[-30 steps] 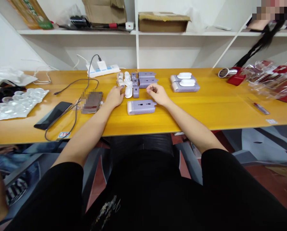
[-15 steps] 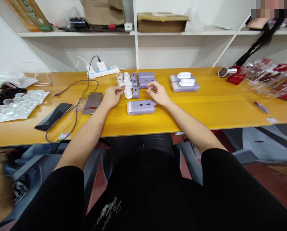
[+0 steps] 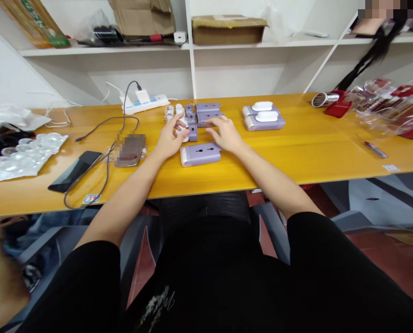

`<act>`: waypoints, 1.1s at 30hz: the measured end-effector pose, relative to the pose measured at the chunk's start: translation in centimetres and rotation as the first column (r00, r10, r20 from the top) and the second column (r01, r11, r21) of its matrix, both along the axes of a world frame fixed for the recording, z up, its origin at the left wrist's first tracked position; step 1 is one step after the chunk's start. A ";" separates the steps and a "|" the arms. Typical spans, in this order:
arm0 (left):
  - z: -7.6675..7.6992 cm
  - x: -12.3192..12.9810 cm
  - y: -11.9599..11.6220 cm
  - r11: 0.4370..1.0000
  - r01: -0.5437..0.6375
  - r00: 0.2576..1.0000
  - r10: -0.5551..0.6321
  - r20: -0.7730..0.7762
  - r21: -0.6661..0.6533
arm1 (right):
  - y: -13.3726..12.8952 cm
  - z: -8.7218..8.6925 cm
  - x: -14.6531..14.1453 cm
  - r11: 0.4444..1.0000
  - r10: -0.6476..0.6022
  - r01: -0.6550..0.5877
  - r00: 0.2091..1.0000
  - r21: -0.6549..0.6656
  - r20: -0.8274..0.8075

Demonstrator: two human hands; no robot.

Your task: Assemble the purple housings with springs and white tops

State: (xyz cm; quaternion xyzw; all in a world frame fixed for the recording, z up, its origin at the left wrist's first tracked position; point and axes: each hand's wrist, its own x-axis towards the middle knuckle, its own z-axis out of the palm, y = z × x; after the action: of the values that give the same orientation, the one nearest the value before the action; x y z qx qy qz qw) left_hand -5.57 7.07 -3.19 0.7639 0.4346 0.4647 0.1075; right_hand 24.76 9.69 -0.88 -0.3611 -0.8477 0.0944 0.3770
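Observation:
My left hand [image 3: 171, 138] reaches over a group of small white plastic parts [image 3: 179, 110], its thumb and fingers apart around the nearest one. That white part is partly covered by the hand, and whether I touch it cannot be made out. Just right of it stand small purple pieces [image 3: 192, 133] in a column. My right hand [image 3: 226, 134] hovers with curved, parted fingers beside two purple housings [image 3: 207, 108], holding nothing visible. Nearer to me lies another purple housing [image 3: 200, 155] with two dark slots on top and a pale left end.
To the right sit two purple housings with white oval tops [image 3: 266, 116]. Behind my left hand is a power strip [image 3: 147, 104] with cables. Two phones [image 3: 75, 171] lie left. A screwdriver [image 3: 375, 149], a grater drum [image 3: 325, 99] and bagged red parts [image 3: 405, 106] are far right.
My left hand has moved right, from beside the white parts to over the nearest one, and its fingers have spread. My right hand stays near the purple housings. The view has shifted slightly.

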 end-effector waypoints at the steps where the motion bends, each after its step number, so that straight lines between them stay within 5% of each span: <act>1: -0.2 0.0 0.3 0.999 -0.032 0.999 0.032 -0.011 -0.012 | 0.3 -0.2 0.1 0.999 -0.015 0.014 0.998 -0.030 -0.054; 5: -0.2 0.4 0.8 0.988 -0.139 0.979 0.128 -0.160 -0.064 | 1.4 -1.0 0.6 0.985 -0.073 0.037 0.974 -0.169 -0.214; 11: 0.9 1.4 0.7 0.978 -0.119 0.969 0.077 -0.233 -0.170 | 2.4 -2.2 0.2 0.941 -0.024 -0.084 0.950 -0.329 -0.313; 18: 1.3 1.3 0.7 0.988 -0.024 0.991 0.004 -0.134 -0.149 | 1.8 -1.8 -1.1 0.760 0.078 -0.353 0.883 -0.545 -0.463; 25: 1.7 2.0 0.3 0.973 0.127 0.992 -0.129 0.000 -0.194 | 0.6 -1.0 -1.3 0.675 0.142 -0.443 0.863 -0.590 -0.485; 33: 2.0 2.1 -0.2 0.969 0.159 0.986 -0.164 -0.011 -0.190 | 1.0 -0.1 0.2 0.664 0.214 -0.463 0.870 -0.588 -0.443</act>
State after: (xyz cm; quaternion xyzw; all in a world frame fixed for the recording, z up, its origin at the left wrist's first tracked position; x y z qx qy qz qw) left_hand -3.52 6.83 -1.17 0.7893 0.4145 0.4008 0.2109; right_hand 25.00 10.65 -0.96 -0.2846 -0.7290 0.5259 0.3331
